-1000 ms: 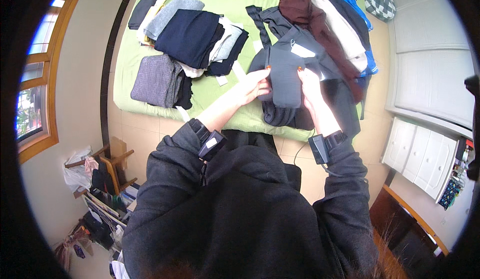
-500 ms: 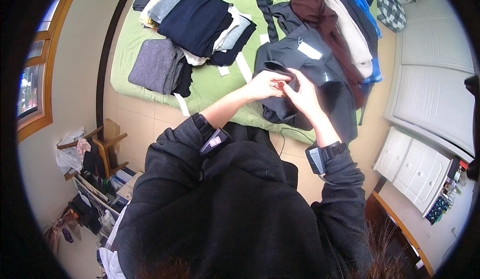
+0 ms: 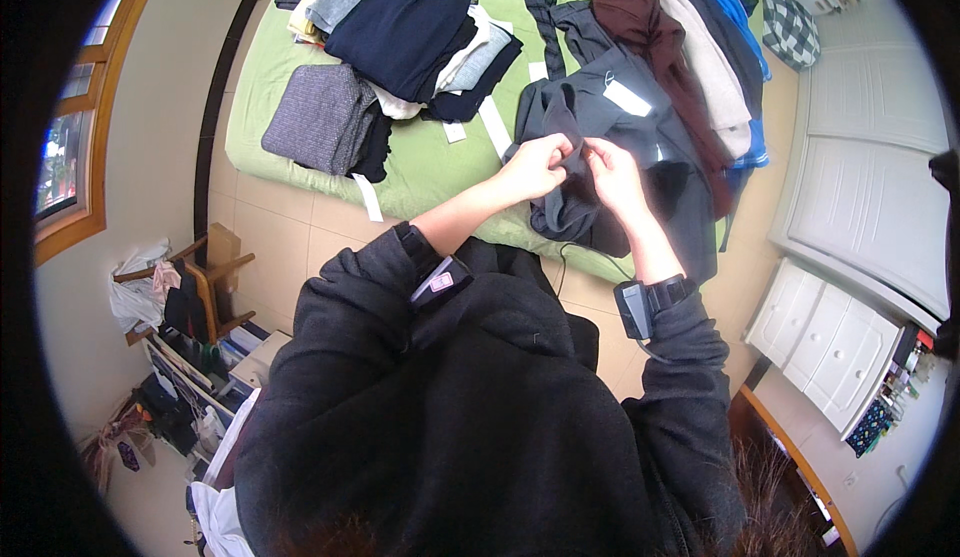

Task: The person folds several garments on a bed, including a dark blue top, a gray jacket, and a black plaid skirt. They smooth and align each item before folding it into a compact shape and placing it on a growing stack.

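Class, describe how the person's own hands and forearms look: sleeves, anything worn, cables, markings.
The left hand and right hand wear no gloves. Long charcoal sleeves stop short of the wrists. Near each cuff is a black strap with a dark, boxy device. The left device bears a small pale-and-pink label; a thin cable leaves the right one.

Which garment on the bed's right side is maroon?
The maroon garment, lying between the dark grey garment and the beige garment; neither neighbour is reddish.
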`<state>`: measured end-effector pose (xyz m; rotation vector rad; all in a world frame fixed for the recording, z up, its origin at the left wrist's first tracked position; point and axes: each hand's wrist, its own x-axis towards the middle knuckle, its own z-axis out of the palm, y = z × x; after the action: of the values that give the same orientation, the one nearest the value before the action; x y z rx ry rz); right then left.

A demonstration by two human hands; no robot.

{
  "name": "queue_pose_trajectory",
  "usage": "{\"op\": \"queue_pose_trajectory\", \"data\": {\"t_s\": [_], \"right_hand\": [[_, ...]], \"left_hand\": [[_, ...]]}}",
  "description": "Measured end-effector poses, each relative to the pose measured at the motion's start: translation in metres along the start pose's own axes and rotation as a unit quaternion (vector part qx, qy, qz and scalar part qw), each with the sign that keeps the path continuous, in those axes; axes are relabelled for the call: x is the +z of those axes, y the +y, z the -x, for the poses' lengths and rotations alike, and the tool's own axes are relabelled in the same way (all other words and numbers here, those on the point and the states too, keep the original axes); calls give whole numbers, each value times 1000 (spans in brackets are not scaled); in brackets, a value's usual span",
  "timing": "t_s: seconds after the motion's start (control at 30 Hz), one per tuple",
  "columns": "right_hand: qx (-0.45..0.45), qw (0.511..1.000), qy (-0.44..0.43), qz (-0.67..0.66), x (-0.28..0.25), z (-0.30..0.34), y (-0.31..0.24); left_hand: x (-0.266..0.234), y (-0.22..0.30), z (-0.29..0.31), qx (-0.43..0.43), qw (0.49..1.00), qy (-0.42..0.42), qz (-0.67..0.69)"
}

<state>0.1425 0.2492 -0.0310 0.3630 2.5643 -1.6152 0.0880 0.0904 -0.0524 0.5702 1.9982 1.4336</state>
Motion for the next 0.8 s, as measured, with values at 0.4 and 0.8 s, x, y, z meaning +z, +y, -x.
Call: {"op": "queue_pose_trajectory", "data": {"t_s": [0.4, 0.8], "right_hand": [[158, 958, -10, -239, -71, 13, -3], [37, 986, 7, 161, -128, -24, -44]], "left_hand": [[-105, -9, -2, -202, 969, 94, 109], [-146, 87, -84, -32, 917, -244, -315]]}}
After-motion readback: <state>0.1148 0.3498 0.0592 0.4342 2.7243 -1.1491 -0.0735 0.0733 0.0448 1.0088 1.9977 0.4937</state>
